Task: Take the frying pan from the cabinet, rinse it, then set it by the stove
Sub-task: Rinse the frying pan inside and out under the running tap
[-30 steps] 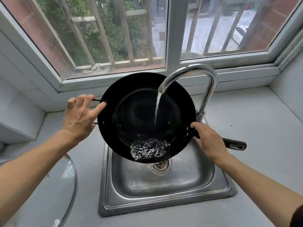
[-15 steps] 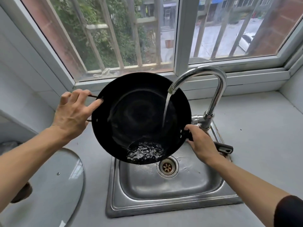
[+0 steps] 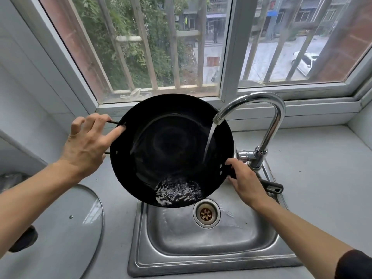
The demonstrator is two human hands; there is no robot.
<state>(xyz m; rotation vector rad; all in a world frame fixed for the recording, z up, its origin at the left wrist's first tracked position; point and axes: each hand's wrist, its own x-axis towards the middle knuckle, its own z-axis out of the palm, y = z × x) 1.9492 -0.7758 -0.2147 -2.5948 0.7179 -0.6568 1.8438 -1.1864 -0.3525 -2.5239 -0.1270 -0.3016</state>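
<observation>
A black frying pan (image 3: 161, 150) hangs tilted toward me over the steel sink (image 3: 211, 256). The chrome tap (image 3: 275, 121) is running, and its stream lands in the pan. Water pools at the pan's low front edge, just above the drain (image 3: 206, 213). My left hand (image 3: 88, 143) grips the small wire loop handle on the pan's left rim. My right hand (image 3: 245, 182) holds the long black handle close to the pan body; the handle's end sticks out past my wrist.
A glass lid (image 3: 66, 224) with a dark knob lies on the grey counter at the lower left. A barred window runs along the back behind the tap. The counter (image 3: 322, 178) stretches to the right of the sink. A white wall stands at the left.
The pan has stayed under the running tap, shifting slightly left and tilting a bit more. The water pool sits lower toward the front rim. Both hands keep their grips.
</observation>
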